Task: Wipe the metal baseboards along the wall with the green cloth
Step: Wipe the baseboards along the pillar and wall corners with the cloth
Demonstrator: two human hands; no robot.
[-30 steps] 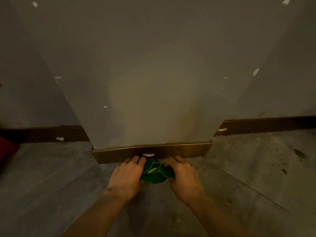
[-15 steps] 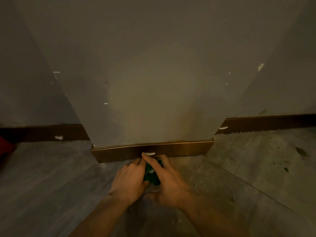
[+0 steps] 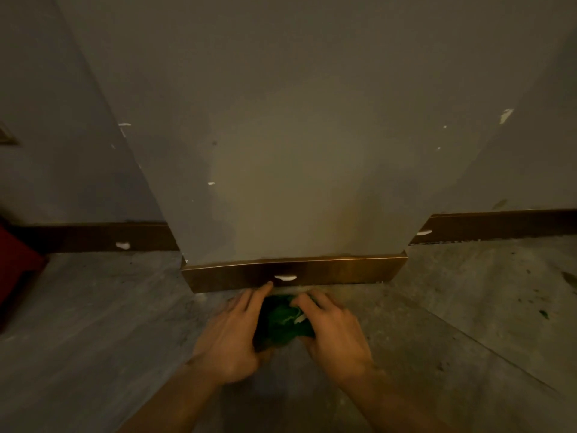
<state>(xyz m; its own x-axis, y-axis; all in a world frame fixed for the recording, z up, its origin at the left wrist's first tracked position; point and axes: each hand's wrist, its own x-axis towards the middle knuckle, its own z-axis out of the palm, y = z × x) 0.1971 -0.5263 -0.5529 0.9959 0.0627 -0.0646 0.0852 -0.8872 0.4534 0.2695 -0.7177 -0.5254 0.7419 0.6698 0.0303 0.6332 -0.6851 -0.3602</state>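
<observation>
A bunched green cloth lies on the floor just in front of a bronze metal baseboard at the foot of a grey pillar. My left hand grips the cloth's left side, its forefinger reaching the baseboard's lower edge. My right hand holds the cloth's right side, fingers curled over it. A white smear marks the baseboard right above the cloth.
Darker baseboards run along the wall at the left and right, each with a white smear. The grey pillar juts out ahead. A red object sits at the left edge. Dark spots dot the concrete floor at right.
My right hand, which lay over the cloth and the left hand, has moved back to the right, uncovering the green cloth. The view has shifted slightly closer.
</observation>
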